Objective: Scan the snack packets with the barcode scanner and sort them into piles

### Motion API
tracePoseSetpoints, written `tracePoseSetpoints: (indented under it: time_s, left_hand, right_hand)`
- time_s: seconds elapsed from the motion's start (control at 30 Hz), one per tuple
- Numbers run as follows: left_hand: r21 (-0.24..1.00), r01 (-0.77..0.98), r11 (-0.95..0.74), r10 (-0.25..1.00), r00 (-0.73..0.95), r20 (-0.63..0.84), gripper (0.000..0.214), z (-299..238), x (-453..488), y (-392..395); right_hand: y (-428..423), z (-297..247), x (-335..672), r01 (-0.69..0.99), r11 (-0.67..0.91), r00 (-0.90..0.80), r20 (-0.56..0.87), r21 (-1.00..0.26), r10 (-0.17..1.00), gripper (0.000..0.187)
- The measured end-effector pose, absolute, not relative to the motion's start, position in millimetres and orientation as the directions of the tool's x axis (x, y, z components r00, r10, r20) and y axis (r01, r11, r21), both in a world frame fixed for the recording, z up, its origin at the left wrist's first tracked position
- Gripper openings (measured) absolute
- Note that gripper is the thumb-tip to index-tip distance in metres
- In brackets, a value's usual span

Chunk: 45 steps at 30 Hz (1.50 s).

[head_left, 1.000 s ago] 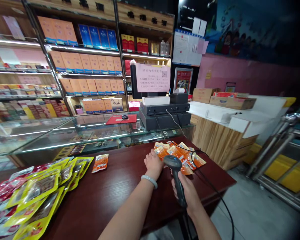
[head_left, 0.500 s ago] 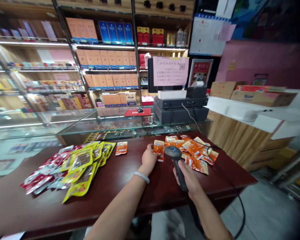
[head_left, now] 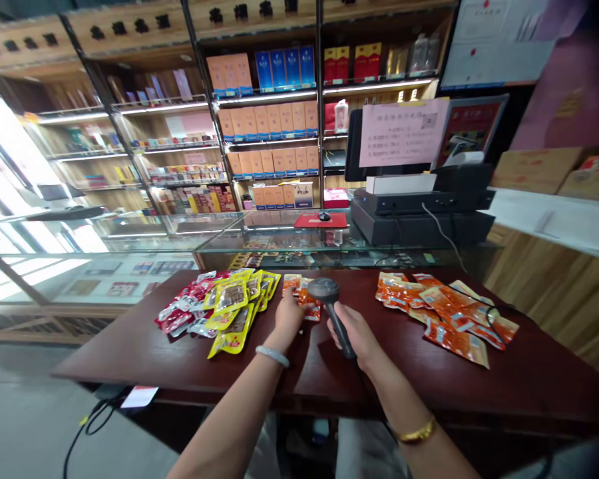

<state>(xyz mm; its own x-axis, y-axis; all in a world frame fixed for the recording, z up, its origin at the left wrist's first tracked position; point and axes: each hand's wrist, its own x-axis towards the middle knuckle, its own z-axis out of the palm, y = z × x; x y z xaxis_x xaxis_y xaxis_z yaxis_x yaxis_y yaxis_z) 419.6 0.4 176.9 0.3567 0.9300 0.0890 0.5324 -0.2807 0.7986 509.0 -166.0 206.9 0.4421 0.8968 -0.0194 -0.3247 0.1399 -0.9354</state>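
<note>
While my right hand (head_left: 353, 334) is wrapped round the handle of the dark scanner (head_left: 333, 307), its head held at the near orange packet (head_left: 313, 313), my left hand (head_left: 288, 316) reaches to that packet with fingers partly curled; I cannot tell whether they pinch it or merely rest there. Just beyond, on the dark red table (head_left: 404, 372), lies a second orange packet (head_left: 293, 280), close to the yellow packets (head_left: 232, 296) and red packets (head_left: 190, 303) on my left. I'd judge the orange ones barely begun: only these two lie apart from the loose orange heap (head_left: 449, 307) on my right, which neither hand touches. The yellow and red piles look dealt with, though nothing proves it.
</note>
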Motion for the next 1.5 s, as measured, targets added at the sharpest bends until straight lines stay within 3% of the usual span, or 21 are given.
tracePoseSetpoints:
  time_s: [0.13, 0.23, 0.3, 0.5, 0.77, 0.97, 1.1, 1.2, 1.5]
  left_hand:
    - [0.690, 0.643, -0.332, 0.937, 0.309, 0.164, 0.064, 183.1, 405.7, 13.3]
    - [0.491, 0.765, -0.417, 0.890, 0.236, 0.390, 0.065, 188.2, 412.7, 10.3]
    - [0.406, 0.763, -0.503, 0.829, 0.293, 0.475, 0.062, 188.9, 430.1, -0.8]
    - [0.353, 0.568, -0.743, 0.664, 0.693, 0.281, 0.029, 182.2, 516.8, -62.5]
    - [0.324, 0.619, -0.715, 0.692, 0.693, 0.203, 0.033, 177.4, 605.3, -109.5]
    - [0.430, 0.585, -0.688, 0.694, 0.704, 0.152, 0.036, 179.6, 610.8, -108.7]
    - [0.689, 0.480, -0.543, 0.675, 0.737, 0.019, 0.021, 174.2, 584.4, -92.0]
    - [0.817, 0.407, -0.410, 0.715, 0.699, 0.011, 0.013, 165.1, 548.1, -76.8]
    - [0.880, 0.398, -0.257, 0.849, 0.529, 0.008, 0.009, 164.1, 431.0, -57.1]
  right_hand:
    - [-174.4, 200.9, 507.7, -0.309, 0.120, 0.454, -0.036, -0.943, 0.890, 0.051]
    - [-188.2, 192.2, 515.6, -0.310, 0.115, 0.482, -0.052, -0.944, 0.875, 0.051]
    - [-198.4, 185.8, 524.4, -0.317, 0.127, 0.525, -0.062, -0.940, 0.849, 0.051]
    - [-230.8, 176.0, 557.1, -0.326, 0.167, 0.657, -0.096, -0.931, 0.748, 0.051]
    - [-275.5, 170.3, 584.9, -0.346, 0.226, 0.797, -0.158, -0.911, 0.583, 0.056]
    - [-288.7, 167.8, 586.6, -0.333, 0.233, 0.820, -0.158, -0.914, 0.550, 0.054]
    - [-282.4, 170.9, 582.3, -0.330, 0.243, 0.816, -0.146, -0.912, 0.559, 0.054]
    - [-269.7, 179.5, 571.3, -0.339, 0.241, 0.779, -0.129, -0.909, 0.613, 0.053]
    - [-198.2, 205.0, 503.3, -0.325, 0.185, 0.551, -0.026, -0.927, 0.834, 0.051]
